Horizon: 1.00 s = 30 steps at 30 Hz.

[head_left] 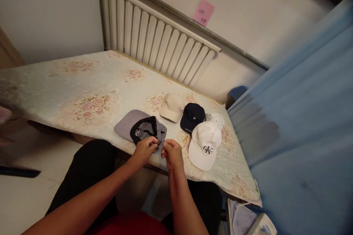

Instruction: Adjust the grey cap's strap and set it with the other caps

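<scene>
A grey baseball cap [127,124] lies upside down near the table's front edge, its brim pointing left and its dark inner band showing. My left hand [145,150] pinches the cap's back strap near the buckle. Close beside it, my right hand [173,153] also pinches the strap end, with fingers pressed together. The exact bit of strap between the fingertips is partly hidden. To the right stand a beige cap [172,106], a navy cap [193,115] and a white cap with black letters [205,143], brims facing me. Another white cap [216,119] sits partly hidden behind it.
The caps rest on a table with a floral cloth [52,95]. Behind it runs a white radiator [154,40], with a pink note [204,12] on the wall above. A blue curtain [303,125] hangs at the right. A white device [263,224] stands low at right.
</scene>
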Available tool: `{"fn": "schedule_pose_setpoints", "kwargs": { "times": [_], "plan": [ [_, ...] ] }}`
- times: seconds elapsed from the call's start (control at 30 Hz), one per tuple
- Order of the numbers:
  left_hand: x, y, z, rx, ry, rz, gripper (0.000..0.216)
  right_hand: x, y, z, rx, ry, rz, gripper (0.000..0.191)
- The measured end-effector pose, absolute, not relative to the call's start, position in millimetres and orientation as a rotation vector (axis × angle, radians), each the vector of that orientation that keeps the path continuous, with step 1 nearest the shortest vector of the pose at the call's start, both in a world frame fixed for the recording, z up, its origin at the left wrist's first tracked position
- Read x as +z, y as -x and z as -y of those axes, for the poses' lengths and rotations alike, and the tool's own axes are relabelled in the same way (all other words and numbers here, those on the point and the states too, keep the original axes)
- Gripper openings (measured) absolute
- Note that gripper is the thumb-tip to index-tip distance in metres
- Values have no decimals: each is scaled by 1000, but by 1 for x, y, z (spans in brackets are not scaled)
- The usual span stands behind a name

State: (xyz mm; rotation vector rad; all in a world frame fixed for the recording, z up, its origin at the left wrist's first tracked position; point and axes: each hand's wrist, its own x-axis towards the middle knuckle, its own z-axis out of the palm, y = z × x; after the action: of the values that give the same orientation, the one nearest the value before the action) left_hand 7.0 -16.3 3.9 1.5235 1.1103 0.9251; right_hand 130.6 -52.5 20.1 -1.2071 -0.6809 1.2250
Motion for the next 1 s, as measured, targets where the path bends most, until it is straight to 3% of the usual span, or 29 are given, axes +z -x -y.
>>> {"fn": "schedule_pose_setpoints", "kwargs": {
  "times": [0.17,0.4,1.0],
  "plan": [
    [1,-7,16,918,-1538,-1107,16,22,-130,53,1201,1209,676,17],
    [-2,-5,13,922,-1615,-1108,14,28,-131,54,1239,1180,704,33],
    [9,0,13,866,-1686,-1046,12,33,-133,52,1141,1295,913,14]
  ]
}}
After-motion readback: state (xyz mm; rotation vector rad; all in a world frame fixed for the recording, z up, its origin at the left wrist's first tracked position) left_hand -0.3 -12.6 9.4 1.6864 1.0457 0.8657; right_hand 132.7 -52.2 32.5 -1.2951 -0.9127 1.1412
